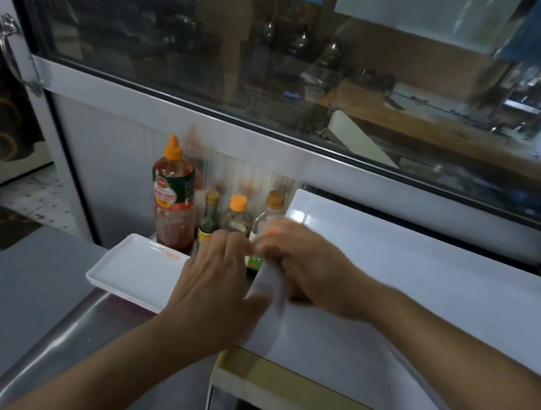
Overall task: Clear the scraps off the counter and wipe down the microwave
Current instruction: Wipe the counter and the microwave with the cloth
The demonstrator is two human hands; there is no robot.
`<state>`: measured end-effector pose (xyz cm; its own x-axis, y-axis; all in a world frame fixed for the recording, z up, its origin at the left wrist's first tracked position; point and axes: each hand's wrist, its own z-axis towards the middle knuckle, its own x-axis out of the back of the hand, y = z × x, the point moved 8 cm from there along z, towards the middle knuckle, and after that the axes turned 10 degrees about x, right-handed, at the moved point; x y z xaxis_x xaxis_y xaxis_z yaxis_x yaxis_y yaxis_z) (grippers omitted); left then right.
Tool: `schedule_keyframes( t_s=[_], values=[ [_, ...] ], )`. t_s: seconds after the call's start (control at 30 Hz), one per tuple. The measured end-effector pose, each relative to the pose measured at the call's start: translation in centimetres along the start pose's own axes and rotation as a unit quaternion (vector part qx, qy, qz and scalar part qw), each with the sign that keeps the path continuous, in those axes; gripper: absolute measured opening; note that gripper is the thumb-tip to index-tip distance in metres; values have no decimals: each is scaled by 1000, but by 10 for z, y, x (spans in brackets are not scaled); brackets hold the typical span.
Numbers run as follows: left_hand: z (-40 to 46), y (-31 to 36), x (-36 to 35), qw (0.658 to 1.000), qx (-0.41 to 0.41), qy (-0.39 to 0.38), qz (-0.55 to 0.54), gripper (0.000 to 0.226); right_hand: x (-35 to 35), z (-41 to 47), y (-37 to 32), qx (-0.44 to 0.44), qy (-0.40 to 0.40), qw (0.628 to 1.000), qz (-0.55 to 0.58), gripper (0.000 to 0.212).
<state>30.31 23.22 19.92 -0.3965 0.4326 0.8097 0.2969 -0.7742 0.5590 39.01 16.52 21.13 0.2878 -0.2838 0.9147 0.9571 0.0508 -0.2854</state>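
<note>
A white microwave (420, 285) fills the right half of the view, its top facing me and its door edge low at the front. Both hands meet over its left top edge. My right hand (306, 264) is closed on a white cloth (270, 290) that hangs down over the microwave's left corner. My left hand (216, 275) pinches the same cloth at its upper end, next to the right hand's fingers. Motion blur hides the exact finger positions.
Left of the microwave stand a tall red sauce bottle (173, 202) with an orange cap and three smaller bottles (236, 214). A stack of white rectangular plates (134, 267) lies on the steel counter (38, 298). A glass partition (276, 56) runs behind.
</note>
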Motion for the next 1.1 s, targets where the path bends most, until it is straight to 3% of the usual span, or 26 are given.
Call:
schedule_keyframes(
  t_s=[0.13, 0.23, 0.27, 0.37, 0.43, 0.63, 0.8, 0.9, 0.97, 1.1],
  values=[
    [-4, -5, 4, 999, -12, -6, -52, 34, -4, -33, -24, 20, -7, 1000, 8, 42],
    [-2, -4, -1, 999, -8, -22, -37, 36, 13, -26, 10, 11, -1, 1000, 14, 47],
    [-1, -3, -3, 999, -6, -26, -29, 36, 20, -23, 30, -12, 9, 1000, 3, 54],
    [3, 5, -10, 1000, -7, -28, 11, 31, 29, -26, 92, -165, 19, 986, -30, 42],
    [3, 6, -12, 999, 11, -31, 20, 27, 24, -31, 85, -207, 9, 977, -50, 46],
    [5, 15, -13, 994, -5, -33, 101, 28, 6, -101, -34, -19, 25, 999, -39, 42],
    [5, 39, -24, 991, -44, -29, 127, 35, 34, -95, 39, -100, -30, 994, -46, 47],
    [2, 51, -38, 988, -54, -33, 139, 32, 58, -93, 94, -195, 14, 979, -53, 47],
    [3, 51, -37, 988, -43, -26, 145, 29, 56, -94, 92, -215, 17, 973, -76, 47],
    [1, 54, -34, 987, -31, -37, 154, 29, 35, -129, 10, -89, 46, 992, -72, 46]
  ],
)
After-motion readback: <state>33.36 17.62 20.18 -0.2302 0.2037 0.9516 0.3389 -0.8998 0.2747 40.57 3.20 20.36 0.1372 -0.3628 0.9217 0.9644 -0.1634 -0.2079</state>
